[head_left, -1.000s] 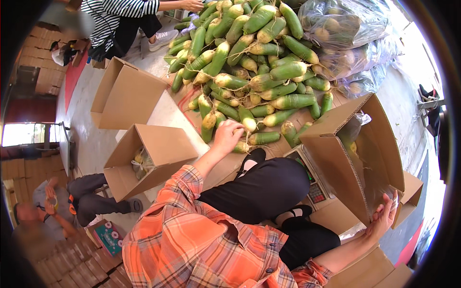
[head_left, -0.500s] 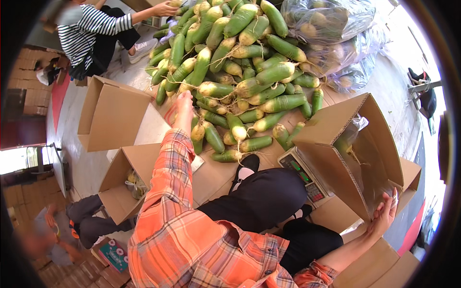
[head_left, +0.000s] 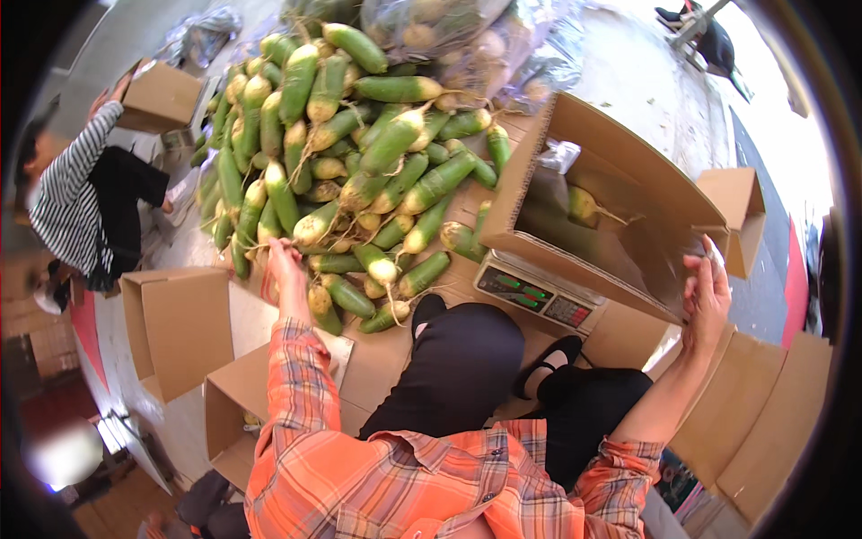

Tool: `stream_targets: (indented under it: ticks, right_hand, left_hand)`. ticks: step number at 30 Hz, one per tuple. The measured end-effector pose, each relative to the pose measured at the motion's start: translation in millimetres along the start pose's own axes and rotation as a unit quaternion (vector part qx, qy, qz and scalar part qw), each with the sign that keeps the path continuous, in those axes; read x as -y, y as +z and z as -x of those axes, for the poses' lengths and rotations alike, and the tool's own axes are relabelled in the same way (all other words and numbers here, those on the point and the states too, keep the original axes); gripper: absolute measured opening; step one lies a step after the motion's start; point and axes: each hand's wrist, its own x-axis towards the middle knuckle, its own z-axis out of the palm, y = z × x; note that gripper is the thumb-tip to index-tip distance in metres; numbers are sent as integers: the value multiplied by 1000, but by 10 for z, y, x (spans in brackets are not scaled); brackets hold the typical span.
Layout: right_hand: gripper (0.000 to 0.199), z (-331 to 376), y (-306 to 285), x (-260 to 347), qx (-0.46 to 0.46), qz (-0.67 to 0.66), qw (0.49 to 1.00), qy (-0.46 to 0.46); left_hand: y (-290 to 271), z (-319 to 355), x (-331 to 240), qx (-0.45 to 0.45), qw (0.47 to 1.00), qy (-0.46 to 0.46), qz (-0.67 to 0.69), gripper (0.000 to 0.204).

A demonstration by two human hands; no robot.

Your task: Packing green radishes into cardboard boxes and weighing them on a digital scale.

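A person in an orange plaid shirt (head_left: 395,490) and dark trousers sits facing a heap of green radishes (head_left: 386,171) with pale, rooty ends. The heap lies on a flattened cardboard sheet (head_left: 373,368), and its nearest radishes lie toward the sheet's near edge, by the person's feet.

The left hand (head_left: 287,271) reaches forward to the near left edge of the heap. Its fingers are close together, the tips beside the pale end of a radish. The back of the hand hides the grip, so I cannot tell whether they are closed on that radish or only touching it.

The right hand (head_left: 705,292) is raised at the right end of a large open carton (head_left: 611,274), near that carton's near right corner. Its fingers are half curled with small gaps between them, the tips at the cardboard edge. Whether they pinch that edge or the clear plastic liner (head_left: 561,156), I cannot tell.

Inside the carton, toward the middle of its far side, one pale yellow-green radish (head_left: 582,207) with a long root lies within the liner. The carton stands on a weighing scale (head_left: 539,295), whose lit green display and red keys show along the carton's near edge.

Two more open cartons (head_left: 180,332) stand to the left. Beyond the heap's left edge, a co-worker in a striped top (head_left: 76,211) reaches toward a smaller box (head_left: 162,97).
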Motion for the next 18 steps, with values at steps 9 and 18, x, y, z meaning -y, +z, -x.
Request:
stream_targets:
  ticks: [9,18]
  right_hand:
    - [32,75,-52,104,-13,-90,996,21]
    - [34,65,-95,120,41,-107,993,18]
  left_hand:
    - [552,1306,-1453,112,988,104,37,30]
    - [1424,2557,-3094,558,791,167,189,37]
